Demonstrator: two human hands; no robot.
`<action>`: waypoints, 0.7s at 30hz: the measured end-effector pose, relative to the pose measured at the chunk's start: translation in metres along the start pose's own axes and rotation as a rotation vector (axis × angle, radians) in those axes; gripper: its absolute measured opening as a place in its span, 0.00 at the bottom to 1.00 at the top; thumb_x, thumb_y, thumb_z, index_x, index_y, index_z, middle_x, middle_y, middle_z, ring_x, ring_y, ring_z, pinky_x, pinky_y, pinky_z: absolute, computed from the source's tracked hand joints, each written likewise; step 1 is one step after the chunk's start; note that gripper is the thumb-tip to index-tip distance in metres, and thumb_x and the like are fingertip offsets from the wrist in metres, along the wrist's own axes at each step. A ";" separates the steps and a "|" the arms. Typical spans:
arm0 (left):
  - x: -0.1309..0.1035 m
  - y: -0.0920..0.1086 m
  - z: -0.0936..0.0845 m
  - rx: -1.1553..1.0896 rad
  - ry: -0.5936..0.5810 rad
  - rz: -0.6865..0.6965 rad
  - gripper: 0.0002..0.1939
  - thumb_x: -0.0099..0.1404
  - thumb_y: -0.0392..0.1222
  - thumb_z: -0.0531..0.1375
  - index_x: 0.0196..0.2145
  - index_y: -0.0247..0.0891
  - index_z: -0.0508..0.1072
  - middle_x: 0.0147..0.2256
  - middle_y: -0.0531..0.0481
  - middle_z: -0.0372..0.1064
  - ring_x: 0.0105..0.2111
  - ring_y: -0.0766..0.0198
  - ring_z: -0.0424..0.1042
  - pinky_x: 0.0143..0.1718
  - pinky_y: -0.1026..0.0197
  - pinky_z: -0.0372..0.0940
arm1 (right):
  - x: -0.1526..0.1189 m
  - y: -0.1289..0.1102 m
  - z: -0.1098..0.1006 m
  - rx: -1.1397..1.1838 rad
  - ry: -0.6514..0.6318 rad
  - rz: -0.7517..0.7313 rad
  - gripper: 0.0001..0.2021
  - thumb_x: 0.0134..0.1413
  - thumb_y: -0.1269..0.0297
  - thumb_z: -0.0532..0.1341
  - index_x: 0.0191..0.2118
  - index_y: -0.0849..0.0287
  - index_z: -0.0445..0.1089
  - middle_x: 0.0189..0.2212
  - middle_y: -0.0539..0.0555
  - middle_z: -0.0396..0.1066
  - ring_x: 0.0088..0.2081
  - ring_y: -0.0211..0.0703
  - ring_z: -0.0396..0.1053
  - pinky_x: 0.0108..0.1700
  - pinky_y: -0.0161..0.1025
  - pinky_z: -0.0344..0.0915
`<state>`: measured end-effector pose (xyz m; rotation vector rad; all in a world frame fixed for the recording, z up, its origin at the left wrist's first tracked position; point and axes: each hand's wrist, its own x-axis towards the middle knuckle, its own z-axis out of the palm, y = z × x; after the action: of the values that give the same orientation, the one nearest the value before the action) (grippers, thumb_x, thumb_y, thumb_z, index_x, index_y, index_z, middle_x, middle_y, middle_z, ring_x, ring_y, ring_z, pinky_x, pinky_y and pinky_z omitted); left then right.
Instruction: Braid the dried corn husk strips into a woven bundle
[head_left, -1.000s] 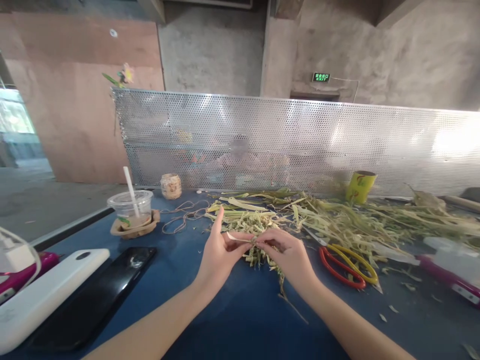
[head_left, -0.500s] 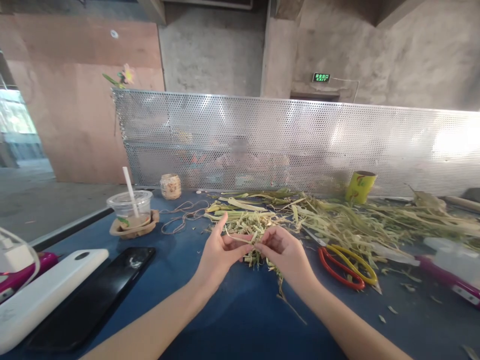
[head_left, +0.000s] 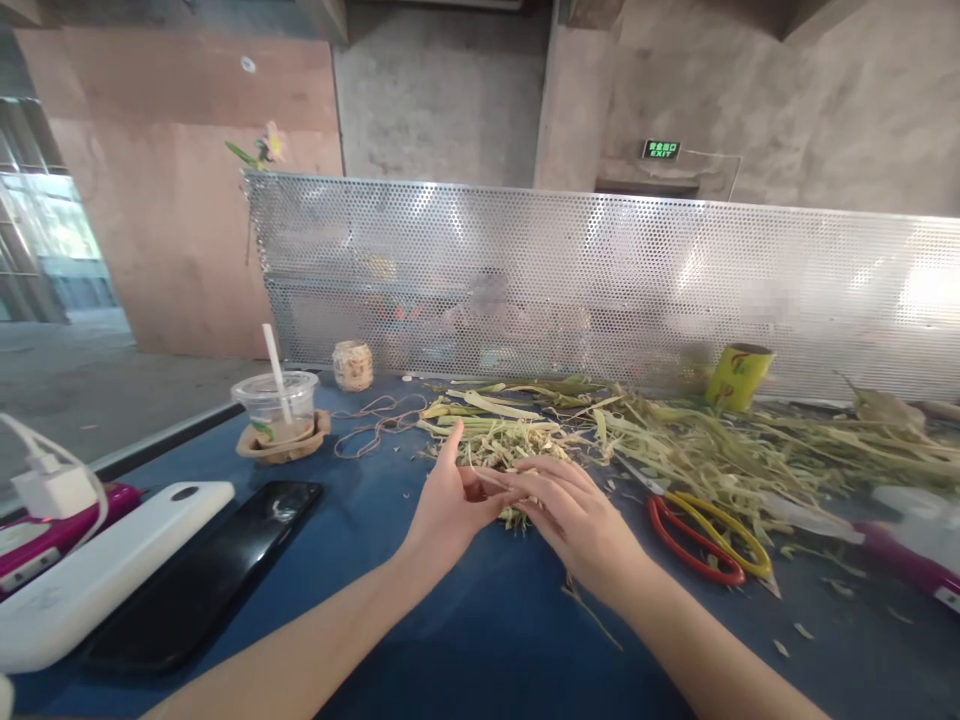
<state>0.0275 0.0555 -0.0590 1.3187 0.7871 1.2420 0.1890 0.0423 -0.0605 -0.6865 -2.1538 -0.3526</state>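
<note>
My left hand (head_left: 448,505) is closed in a pinch over a heap of cut, dried plant pieces (head_left: 480,445), with one digit pointing up. A thin pale plant strip is between its fingertips, mostly hidden by the fingers. Meeting it from the right, my right hand (head_left: 570,510) has its fingers laid over the left fingertips, thumb tucked beneath, closed on the same strip. Dry shreds show behind and below both hands. Right of my right hand lie scissors (head_left: 697,540) with one red and one yellow handle.
Long dried leaves (head_left: 675,440) spread across the back right, near a yellow can (head_left: 740,378). At left are a lidded plastic cup (head_left: 277,405), a twine tangle (head_left: 379,420), a small jar (head_left: 352,366), a black phone (head_left: 210,570) and a white power bank (head_left: 127,570). A perforated metal screen (head_left: 487,230) stands behind.
My right hand has turned from a tight pinch to lying flatter over the left fingertips, covering more of the strip. The whole view has shifted slightly, so everything sits farther right.
</note>
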 end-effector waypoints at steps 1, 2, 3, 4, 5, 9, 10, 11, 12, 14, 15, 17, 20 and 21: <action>-0.001 0.000 0.000 0.013 -0.025 0.001 0.60 0.49 0.34 0.66 0.61 0.34 0.23 0.25 0.51 0.73 0.26 0.63 0.70 0.26 0.64 0.61 | 0.000 0.001 0.000 0.022 0.003 0.026 0.13 0.56 0.74 0.53 0.46 0.56 0.62 0.39 0.55 0.72 0.44 0.44 0.67 0.45 0.42 0.65; -0.002 0.000 0.000 0.029 -0.040 0.000 0.60 0.49 0.34 0.66 0.61 0.35 0.22 0.24 0.51 0.73 0.26 0.63 0.70 0.26 0.63 0.61 | -0.001 0.001 0.001 0.052 0.006 0.069 0.13 0.56 0.73 0.54 0.47 0.55 0.61 0.39 0.55 0.72 0.44 0.43 0.68 0.45 0.41 0.66; -0.003 0.000 0.000 0.042 -0.053 -0.002 0.60 0.50 0.34 0.66 0.61 0.35 0.22 0.25 0.51 0.73 0.26 0.63 0.70 0.27 0.63 0.61 | -0.001 0.001 0.001 0.089 0.010 0.125 0.13 0.56 0.73 0.54 0.47 0.54 0.61 0.38 0.53 0.73 0.43 0.43 0.69 0.45 0.41 0.66; -0.004 0.000 0.000 0.051 -0.066 -0.006 0.60 0.50 0.34 0.65 0.61 0.35 0.21 0.26 0.51 0.73 0.26 0.63 0.70 0.27 0.63 0.60 | -0.002 0.001 0.002 0.132 0.014 0.188 0.14 0.55 0.72 0.55 0.48 0.54 0.60 0.36 0.52 0.73 0.42 0.43 0.70 0.44 0.41 0.66; -0.004 0.001 0.001 0.056 -0.079 -0.010 0.59 0.51 0.35 0.65 0.61 0.35 0.20 0.26 0.50 0.73 0.27 0.63 0.70 0.27 0.63 0.60 | -0.003 0.001 0.002 0.175 0.015 0.253 0.16 0.54 0.72 0.55 0.48 0.53 0.59 0.34 0.50 0.73 0.41 0.42 0.70 0.44 0.40 0.66; -0.006 0.004 0.001 0.085 -0.110 -0.038 0.58 0.52 0.34 0.64 0.61 0.33 0.20 0.26 0.50 0.73 0.24 0.65 0.68 0.26 0.63 0.60 | -0.004 0.000 0.003 0.306 0.000 0.412 0.18 0.53 0.72 0.57 0.49 0.52 0.58 0.31 0.49 0.73 0.39 0.42 0.71 0.45 0.40 0.66; -0.006 0.006 0.002 0.083 -0.109 -0.054 0.58 0.52 0.34 0.64 0.61 0.33 0.20 0.26 0.50 0.72 0.23 0.66 0.67 0.26 0.63 0.60 | -0.003 0.000 0.003 0.318 0.002 0.431 0.17 0.52 0.71 0.57 0.49 0.52 0.58 0.31 0.49 0.73 0.39 0.42 0.71 0.44 0.40 0.66; -0.006 0.007 0.002 0.072 -0.103 -0.075 0.58 0.51 0.33 0.64 0.61 0.32 0.20 0.26 0.51 0.72 0.23 0.67 0.66 0.25 0.62 0.60 | -0.002 0.000 0.002 0.328 0.010 0.449 0.17 0.52 0.70 0.58 0.48 0.53 0.59 0.31 0.50 0.73 0.38 0.43 0.71 0.44 0.40 0.66; -0.006 0.008 0.003 0.053 -0.094 -0.100 0.59 0.50 0.33 0.64 0.61 0.32 0.21 0.26 0.51 0.72 0.22 0.67 0.66 0.25 0.62 0.60 | -0.002 0.000 0.002 0.342 0.021 0.471 0.16 0.51 0.69 0.58 0.47 0.53 0.60 0.31 0.50 0.73 0.37 0.43 0.71 0.42 0.40 0.66; -0.006 0.011 0.003 -0.002 -0.081 -0.156 0.59 0.49 0.32 0.65 0.61 0.31 0.22 0.26 0.51 0.72 0.21 0.68 0.65 0.24 0.63 0.59 | 0.000 0.001 0.000 0.388 0.022 0.516 0.15 0.50 0.68 0.60 0.45 0.54 0.62 0.29 0.50 0.73 0.34 0.42 0.72 0.39 0.39 0.67; -0.006 0.012 0.003 -0.034 -0.075 -0.184 0.59 0.49 0.32 0.66 0.61 0.30 0.23 0.25 0.51 0.72 0.20 0.68 0.65 0.23 0.63 0.58 | 0.000 0.002 -0.002 0.417 0.010 0.532 0.14 0.49 0.68 0.60 0.44 0.55 0.63 0.29 0.50 0.73 0.33 0.42 0.72 0.37 0.38 0.67; -0.006 0.012 0.002 -0.097 -0.071 -0.242 0.58 0.49 0.32 0.66 0.62 0.28 0.25 0.25 0.49 0.73 0.20 0.69 0.64 0.22 0.64 0.57 | 0.001 0.003 -0.005 0.468 -0.019 0.529 0.12 0.49 0.68 0.61 0.42 0.55 0.64 0.28 0.49 0.73 0.31 0.40 0.72 0.35 0.36 0.67; -0.005 0.011 -0.001 -0.172 -0.079 -0.312 0.58 0.50 0.32 0.66 0.61 0.26 0.26 0.25 0.48 0.73 0.19 0.70 0.62 0.21 0.65 0.56 | 0.001 0.003 -0.009 0.481 -0.021 0.431 0.11 0.49 0.68 0.61 0.40 0.56 0.64 0.27 0.49 0.73 0.31 0.39 0.71 0.35 0.35 0.67; -0.005 0.011 -0.002 -0.194 -0.079 -0.327 0.57 0.50 0.32 0.66 0.61 0.25 0.26 0.24 0.49 0.72 0.18 0.71 0.61 0.21 0.65 0.55 | 0.002 0.003 -0.010 0.467 -0.008 0.382 0.11 0.49 0.68 0.61 0.40 0.55 0.65 0.28 0.50 0.73 0.32 0.39 0.71 0.36 0.36 0.67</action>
<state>0.0226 0.0488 -0.0499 1.0281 0.7702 0.9732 0.1966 0.0409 -0.0530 -0.7982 -1.9530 0.3459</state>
